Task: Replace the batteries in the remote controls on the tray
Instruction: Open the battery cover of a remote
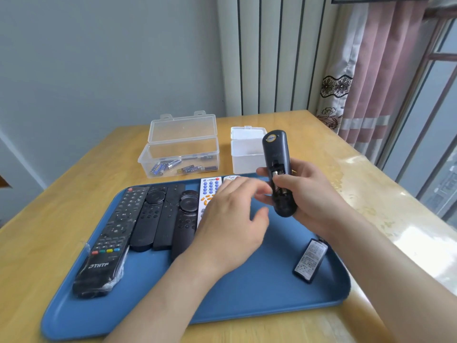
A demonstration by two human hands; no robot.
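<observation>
A pink curtain [385,70] hangs by the window [445,100] beyond the wooden table [42,231].

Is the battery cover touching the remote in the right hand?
Apart. Head view: the battery cover lies on the tray; the right hand holds the remote clear of it.

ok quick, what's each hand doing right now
Left hand: open, loosely curled, nothing visibly held.
Right hand: closed around the dark remote, its battery bay uncovered.

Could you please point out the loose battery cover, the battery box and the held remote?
loose battery cover [311,259], head view, labelled face
battery box [183,127], head view, open lid
held remote [275,147], head view, upper back
</observation>
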